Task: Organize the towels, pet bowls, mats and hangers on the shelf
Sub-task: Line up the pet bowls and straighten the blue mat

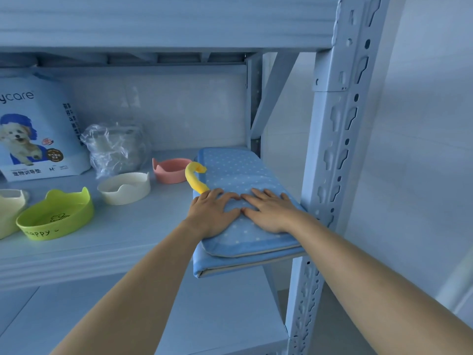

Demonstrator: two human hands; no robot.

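Two bare hands lie flat, fingers spread, holding nothing, side by side on a folded blue dotted mat (238,172) at centre right of the shelf (133,234): left hand (212,213), right hand (268,211). A yellow hanger hook (195,179) curls up just beside the left hand. Pink bowl (170,170), white bowl (125,188) and green bowl (55,215) sit to the left.

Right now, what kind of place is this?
Probably a pet-supply storage area, in a home or shop. A metal rack shelf holds cat-ear pet bowls such as the green bowl, a puppy training-pad bag, and a folded blue dotted mat under both hands.
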